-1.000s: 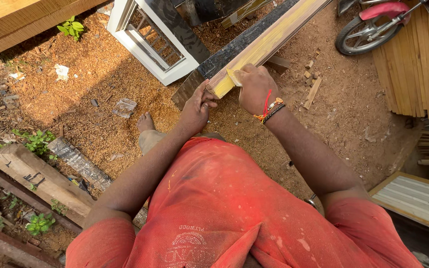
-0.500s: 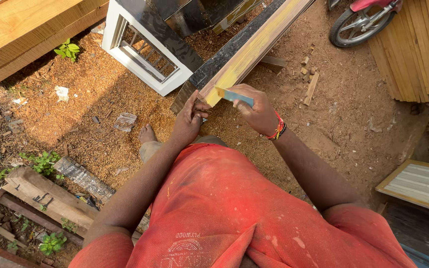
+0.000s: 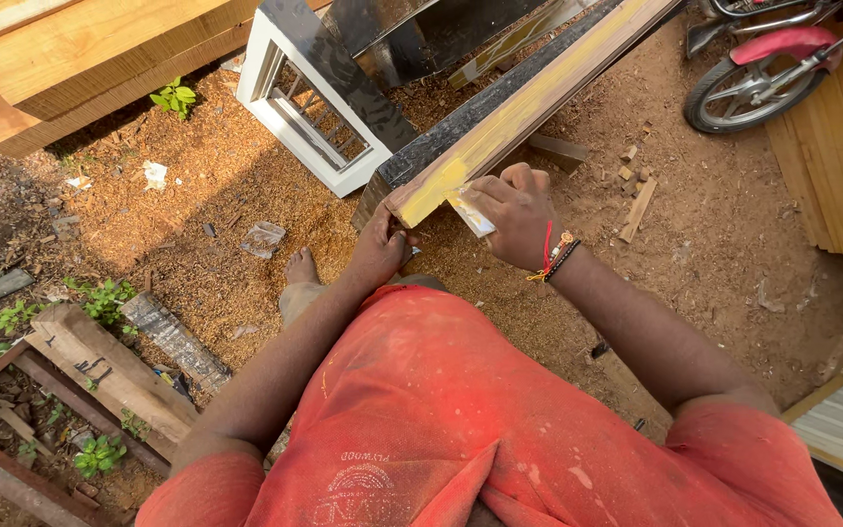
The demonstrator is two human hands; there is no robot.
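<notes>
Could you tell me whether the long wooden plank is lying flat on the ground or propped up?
Propped up: the plank slants above the sawdust ground, its near end held by the left hand.

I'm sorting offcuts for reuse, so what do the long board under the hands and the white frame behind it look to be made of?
The long board looks like wood: pale yellowish face with a dark edge, possibly coated or filled near the end. The right hand presses a small pale tool on it; the left hand steadies the end. The white frame looks like painted wood, though painted metal cannot be ruled out.
</notes>
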